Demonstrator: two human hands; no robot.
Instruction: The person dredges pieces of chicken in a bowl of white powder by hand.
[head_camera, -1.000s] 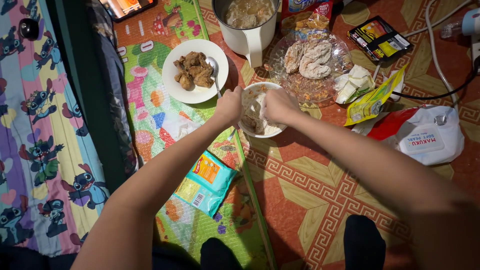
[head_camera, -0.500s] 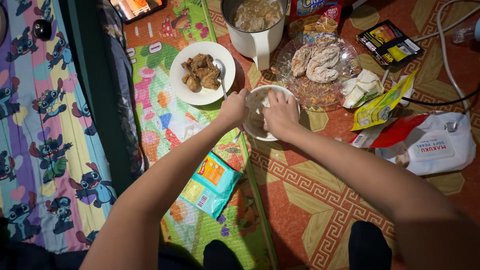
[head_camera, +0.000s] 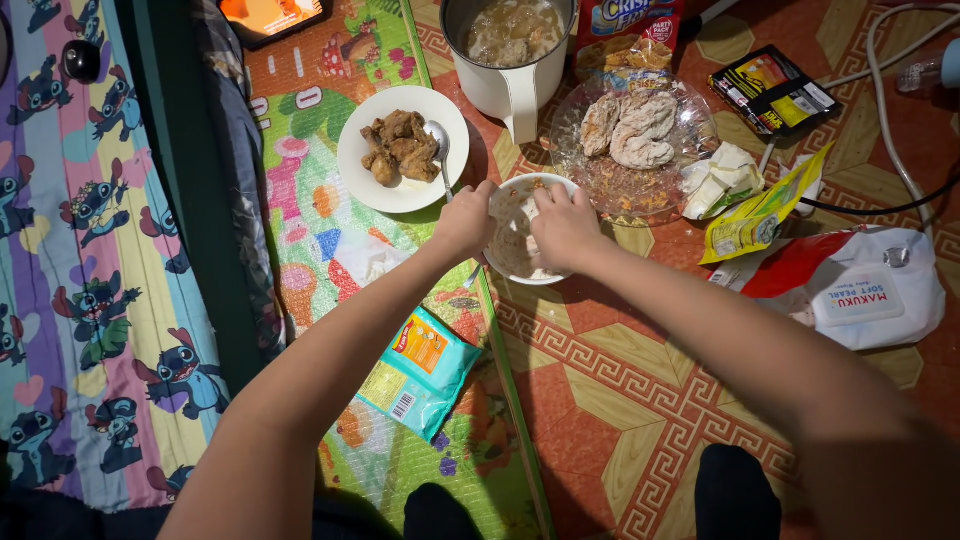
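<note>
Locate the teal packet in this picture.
In the head view, the teal packet lies on the play mat, below the left hand, beside the left forearm.

I see a smooth, glossy white bowl (head_camera: 520, 245) dusted with matt, floury powder. The far plate (head_camera: 400, 185) looks like glazed white ceramic, its spoon (head_camera: 440, 145) shiny metal. The right dish (head_camera: 600, 175) is clear, textured glass or plastic. The near teal sachet (head_camera: 420, 370) is glossy plastic film on a slick printed mat (head_camera: 320, 250).
</note>
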